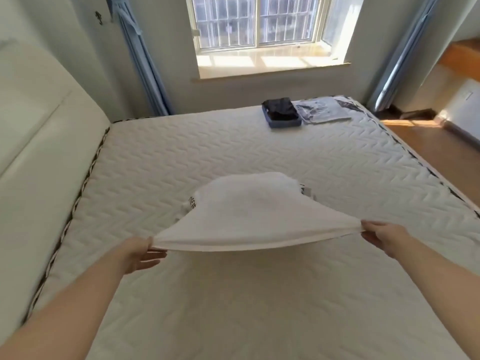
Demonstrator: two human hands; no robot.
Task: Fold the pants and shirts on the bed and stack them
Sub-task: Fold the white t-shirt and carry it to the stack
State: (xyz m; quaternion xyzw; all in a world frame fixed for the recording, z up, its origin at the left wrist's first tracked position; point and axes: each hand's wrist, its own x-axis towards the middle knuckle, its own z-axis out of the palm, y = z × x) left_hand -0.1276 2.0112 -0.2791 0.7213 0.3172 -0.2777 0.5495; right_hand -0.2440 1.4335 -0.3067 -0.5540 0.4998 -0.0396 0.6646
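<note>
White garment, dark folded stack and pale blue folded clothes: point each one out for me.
white garment point(254, 216): head view, middle of the lifted cloth.
dark folded stack point(281, 111): head view, top dark piece.
pale blue folded clothes point(323, 111): head view, centre of the flat pile.

Bare mattress point(233, 141) lies between the white shirt point(249, 209) and far folded stacks point(281, 113).

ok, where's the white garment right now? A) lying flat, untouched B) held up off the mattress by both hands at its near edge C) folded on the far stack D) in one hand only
B: the left hand and right hand each pinch a near corner of the white garment, stretching that edge above the mattress; the dark folded stack sits apart at the far end.
</note>
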